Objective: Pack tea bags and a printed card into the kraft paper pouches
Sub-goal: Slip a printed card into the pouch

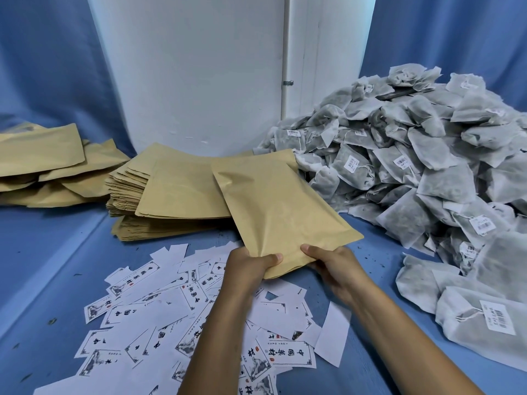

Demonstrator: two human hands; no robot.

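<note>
One kraft pouch (273, 212) is lifted, gripped by two hands: left hand (251, 266), right hand (333, 266). Left of it sit two pouch groups: a neat stack (159, 195) and a loose heap (48, 166). Right of it rises one tea bag pile (413, 155), too many to count; below it lie dozens of printed cards (176, 317).

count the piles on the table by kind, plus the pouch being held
neat pouch stack: 1
loose pouch pile, far left: 1
tea bag heap: 1
printed card scatter: 1
held pouch: 1
total: 5

Pouch stack (171, 192) centre, behind scattered cards (159, 315); tea bag heap (413, 166) right; filled pouches (51, 166) far left, all on table (57, 266)
</note>
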